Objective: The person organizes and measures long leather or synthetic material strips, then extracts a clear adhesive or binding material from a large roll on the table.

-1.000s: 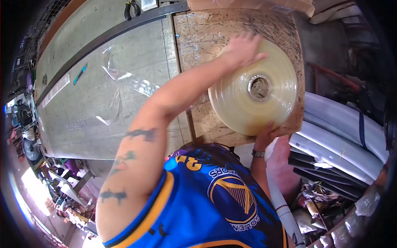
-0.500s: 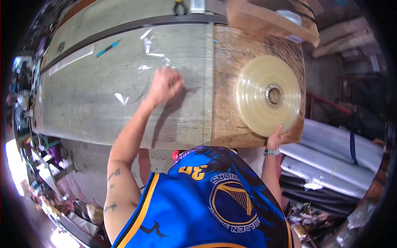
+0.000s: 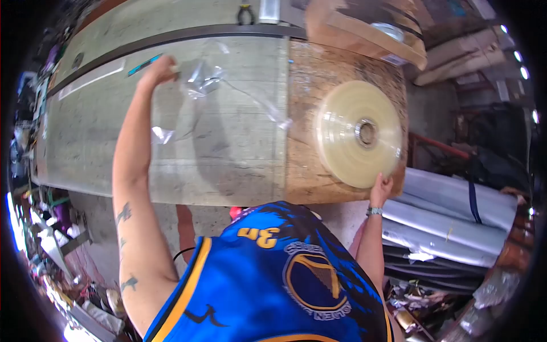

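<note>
My left hand [image 3: 162, 69] is closed over the far left of the table, holding the end of a clear plastic film [image 3: 204, 82]. The film is crumpled and shiny beside my fingers and seems to trail right toward the roll; much of it is hard to see. A teal utility knife [image 3: 144, 64] lies right by the hand. On the wooden part of the table rests a large pale roll of plastic film [image 3: 347, 131] with a small core. My right hand [image 3: 383, 187] grips its near right rim, fingers partly hidden.
A dark metal bar [image 3: 171, 39] crosses the table [image 3: 239, 165]. Behind it lie yellow-and-black pliers [image 3: 245, 14]. An open cardboard box [image 3: 342, 25] stands at the back right. Silver wrapped rolls [image 3: 450, 199] lie beyond the right edge.
My left hand has moved left and away from me, toward the utility knife, and the film shows stretched out behind it. My right hand stays at the roll's rim.
</note>
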A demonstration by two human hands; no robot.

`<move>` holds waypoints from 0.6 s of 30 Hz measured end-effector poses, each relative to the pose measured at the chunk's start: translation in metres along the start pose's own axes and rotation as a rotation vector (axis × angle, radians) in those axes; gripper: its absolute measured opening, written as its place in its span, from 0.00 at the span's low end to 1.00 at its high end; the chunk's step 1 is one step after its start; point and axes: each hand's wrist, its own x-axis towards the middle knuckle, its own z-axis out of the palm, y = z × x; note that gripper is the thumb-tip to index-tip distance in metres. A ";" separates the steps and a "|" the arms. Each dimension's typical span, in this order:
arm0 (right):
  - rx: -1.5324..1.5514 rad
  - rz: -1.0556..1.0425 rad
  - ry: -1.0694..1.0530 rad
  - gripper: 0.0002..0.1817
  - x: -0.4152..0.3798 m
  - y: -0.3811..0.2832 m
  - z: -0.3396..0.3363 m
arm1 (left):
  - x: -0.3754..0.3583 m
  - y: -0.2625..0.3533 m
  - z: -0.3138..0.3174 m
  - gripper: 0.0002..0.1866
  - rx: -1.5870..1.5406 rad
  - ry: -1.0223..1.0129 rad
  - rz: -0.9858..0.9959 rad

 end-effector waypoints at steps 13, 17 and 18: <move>-0.509 -0.189 -0.275 0.41 0.202 -0.089 0.058 | -0.118 0.450 0.152 0.43 -0.033 0.097 0.281; -0.507 -0.150 -0.383 0.40 0.190 -0.134 0.062 | -0.109 0.477 0.181 0.44 0.053 0.168 0.230; -0.489 -0.137 -0.386 0.40 0.189 -0.133 0.059 | -0.104 0.477 0.174 0.43 0.060 0.143 0.261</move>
